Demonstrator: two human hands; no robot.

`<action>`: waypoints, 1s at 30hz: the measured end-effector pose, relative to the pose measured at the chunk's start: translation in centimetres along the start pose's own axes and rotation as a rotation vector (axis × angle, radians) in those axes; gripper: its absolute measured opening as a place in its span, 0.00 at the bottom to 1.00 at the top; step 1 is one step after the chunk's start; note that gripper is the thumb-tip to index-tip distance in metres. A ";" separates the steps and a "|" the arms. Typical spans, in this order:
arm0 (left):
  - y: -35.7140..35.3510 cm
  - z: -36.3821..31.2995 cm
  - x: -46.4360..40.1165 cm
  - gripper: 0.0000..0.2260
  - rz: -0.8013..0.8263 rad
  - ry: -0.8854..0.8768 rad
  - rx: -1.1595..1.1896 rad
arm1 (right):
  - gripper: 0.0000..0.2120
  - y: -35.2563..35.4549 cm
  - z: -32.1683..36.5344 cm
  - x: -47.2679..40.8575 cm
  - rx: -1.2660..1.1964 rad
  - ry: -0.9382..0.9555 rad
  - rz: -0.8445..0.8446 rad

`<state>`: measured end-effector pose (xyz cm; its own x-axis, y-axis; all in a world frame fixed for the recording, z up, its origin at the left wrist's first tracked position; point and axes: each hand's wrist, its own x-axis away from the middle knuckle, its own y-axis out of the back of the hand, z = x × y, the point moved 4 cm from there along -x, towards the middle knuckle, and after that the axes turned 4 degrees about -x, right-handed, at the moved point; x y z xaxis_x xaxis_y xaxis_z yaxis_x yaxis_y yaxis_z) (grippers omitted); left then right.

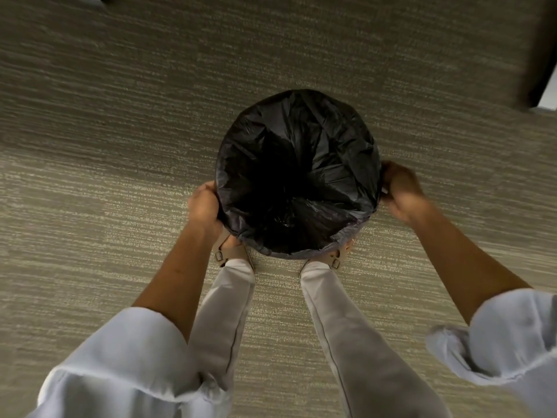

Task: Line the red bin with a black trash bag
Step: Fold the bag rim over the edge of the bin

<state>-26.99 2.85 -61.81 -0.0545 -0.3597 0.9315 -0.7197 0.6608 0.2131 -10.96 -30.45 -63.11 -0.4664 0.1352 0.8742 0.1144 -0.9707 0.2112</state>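
A black trash bag (301,140) is spread open over a round bin that stands on the carpet in front of my feet. The plastic folds over the whole rim, so none of the bin's red shows. My left hand (205,206) grips the bag at the rim's left side, fingers curled under the edge. On the right side of the rim, my right hand (402,191) holds the folded-over plastic; it is blurred. The bag's inside sinks into a dark crumpled hollow.
Grey-beige striped carpet (120,131) lies all around the bin. My sandalled feet (232,251) touch the bin's near side. A dark piece of furniture or door edge (539,49) stands at the upper right.
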 end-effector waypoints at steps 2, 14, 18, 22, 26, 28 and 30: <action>0.4 0.0 0.9 0.12 -0.037 -0.044 0.036 | 0.13 0.3 0.0 0.1 -0.110 0.025 0.002; 0.0 -0.5 0.1 0.20 0.205 -0.101 0.116 | 0.16 -1.4 2.0 -0.1 -0.029 0.190 0.137; -0.2 -1.0 -0.4 0.22 0.210 -0.106 0.117 | 0.16 -1.6 2.1 -0.6 -0.012 0.146 0.155; -0.7 -1.3 -0.8 0.31 0.263 -0.131 0.121 | 0.18 -1.5 2.5 -0.5 0.003 0.162 0.133; -1.3 -1.8 -0.9 0.23 0.206 -0.095 0.106 | 0.25 -1.8 2.8 -0.8 -0.031 0.133 0.166; -1.7 -1.8 -0.8 0.21 0.185 -0.059 0.099 | 0.26 -2.3 2.7 -1.1 -0.027 0.108 0.196; -2.0 -1.7 -0.7 0.23 0.189 -0.027 0.106 | 0.26 -2.6 2.4 -1.4 -0.014 0.086 0.167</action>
<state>-24.33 2.94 -62.36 -0.2122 -0.2545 0.9435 -0.7637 0.6456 0.0024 -8.48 -27.62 -63.78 -0.5155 -0.0449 0.8557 0.1845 -0.9810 0.0597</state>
